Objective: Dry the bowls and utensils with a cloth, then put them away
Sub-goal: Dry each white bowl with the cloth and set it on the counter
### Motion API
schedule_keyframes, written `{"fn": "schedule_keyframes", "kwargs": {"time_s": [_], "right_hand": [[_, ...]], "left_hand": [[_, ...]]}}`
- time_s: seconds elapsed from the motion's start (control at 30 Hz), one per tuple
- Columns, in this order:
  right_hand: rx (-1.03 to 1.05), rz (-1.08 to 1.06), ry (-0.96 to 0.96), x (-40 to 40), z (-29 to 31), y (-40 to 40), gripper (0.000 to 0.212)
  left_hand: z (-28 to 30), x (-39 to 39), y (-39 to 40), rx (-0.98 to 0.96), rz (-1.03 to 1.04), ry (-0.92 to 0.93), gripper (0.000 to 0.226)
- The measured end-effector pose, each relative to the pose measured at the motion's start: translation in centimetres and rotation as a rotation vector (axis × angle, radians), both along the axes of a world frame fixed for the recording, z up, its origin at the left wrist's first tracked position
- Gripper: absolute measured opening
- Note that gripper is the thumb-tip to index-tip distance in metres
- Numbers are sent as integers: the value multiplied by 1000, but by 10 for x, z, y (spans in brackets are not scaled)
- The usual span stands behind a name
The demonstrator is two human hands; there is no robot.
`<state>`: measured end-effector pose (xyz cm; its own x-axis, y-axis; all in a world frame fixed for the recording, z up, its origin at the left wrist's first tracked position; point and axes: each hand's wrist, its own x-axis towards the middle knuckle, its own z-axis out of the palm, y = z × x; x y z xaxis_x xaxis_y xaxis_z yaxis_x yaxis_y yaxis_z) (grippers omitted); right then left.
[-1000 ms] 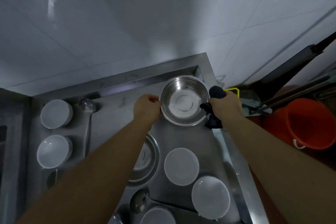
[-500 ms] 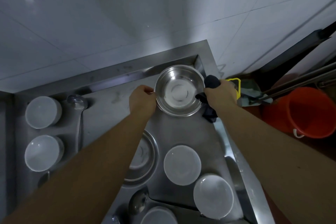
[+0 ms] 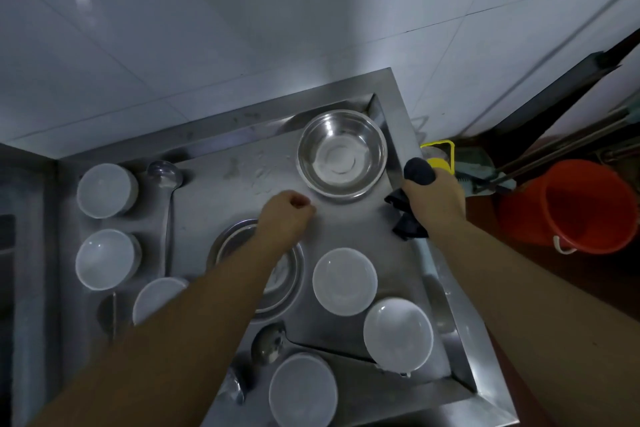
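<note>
A steel bowl (image 3: 341,156) stands upright in the far right corner of the steel counter (image 3: 221,184), with no hand on it. My left hand (image 3: 287,218) hovers just below and left of it, fingers curled, holding nothing. My right hand (image 3: 434,199) grips a dark cloth (image 3: 417,172) at the counter's right edge. A second steel bowl (image 3: 287,288) lies partly under my left forearm. Several white bowls (image 3: 344,281) stand around the counter. A ladle (image 3: 165,173) lies at the left, another ladle (image 3: 268,343) near the front.
A tiled wall (image 3: 242,28) rises right behind the counter. To the right, on the floor, stand an orange bucket (image 3: 575,208), a yellow-rimmed container (image 3: 440,149) and dark poles (image 3: 554,146). The counter has a raised rim (image 3: 460,322) along its right side.
Both hands have let go of the steel bowl, which now rests in the far right corner. My left hand has drawn back toward me; my right hand has moved off right with the cloth.
</note>
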<state>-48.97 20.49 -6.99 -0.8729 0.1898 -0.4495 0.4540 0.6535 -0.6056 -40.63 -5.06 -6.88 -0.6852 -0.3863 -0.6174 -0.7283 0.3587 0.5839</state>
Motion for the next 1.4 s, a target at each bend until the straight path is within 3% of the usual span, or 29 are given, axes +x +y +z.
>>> {"fn": "schedule_keyframes", "kwargs": {"time_s": [0.13, 0.33, 0.67, 0.9, 1.17, 1.27, 1.4], "right_hand": [[-3, 19, -10, 39, 6, 10, 29], [-89, 2, -15, 90, 19, 22, 25], [-200, 7, -38, 146, 53, 31, 22], [-312, 146, 30, 153, 85, 27, 25], [-528, 315, -36, 157, 151, -26, 20], [-534, 494, 73, 162, 183, -55, 31], [-362, 749, 364, 172, 223, -95, 51]], "left_hand": [[-1, 51, 14, -12, -120, -97, 18], [-13, 98, 39, -68, -225, -187, 41], [-16, 116, 61, -53, -17, -170, 26], [19, 139, 48, 126, 315, -108, 25], [103, 167, 28, 532, 674, 82, 9], [137, 177, 17, 688, 686, 179, 19], [181, 185, -5, 840, 577, 336, 28]]}}
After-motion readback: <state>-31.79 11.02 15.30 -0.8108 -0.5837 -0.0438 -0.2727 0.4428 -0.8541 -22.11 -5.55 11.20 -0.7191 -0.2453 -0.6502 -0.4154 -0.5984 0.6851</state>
